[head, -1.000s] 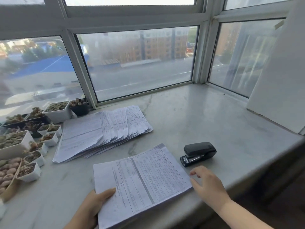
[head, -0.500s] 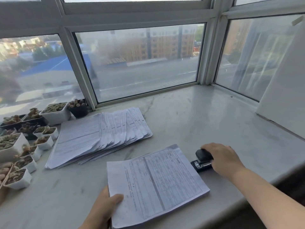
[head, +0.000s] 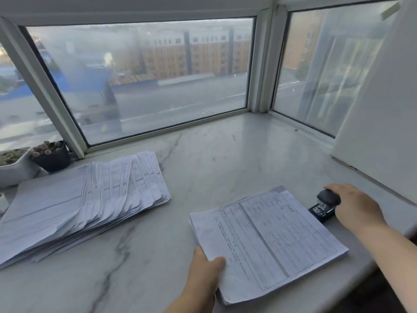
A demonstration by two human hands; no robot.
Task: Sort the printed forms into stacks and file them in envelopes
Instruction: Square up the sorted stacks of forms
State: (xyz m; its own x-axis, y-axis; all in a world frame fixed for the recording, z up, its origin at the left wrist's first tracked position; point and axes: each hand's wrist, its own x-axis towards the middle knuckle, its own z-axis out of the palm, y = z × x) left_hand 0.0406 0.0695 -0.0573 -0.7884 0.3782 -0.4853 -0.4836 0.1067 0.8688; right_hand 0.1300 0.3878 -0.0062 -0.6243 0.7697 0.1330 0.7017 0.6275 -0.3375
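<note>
Left hand (head: 206, 265) pinches with its thumb; right hand (head: 355, 207) curls in a grip.

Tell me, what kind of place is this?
Probably a wide marble window ledge used as a desk, high above a street. Printed forms, a black stapler and potted succulents sit by the windows.

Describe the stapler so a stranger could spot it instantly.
Start at the marble windowsill and go to its near right edge, just right of the small squared stack of forms. The stapler sits there under the right hand. It is the only black, compact object among white papers.
</note>
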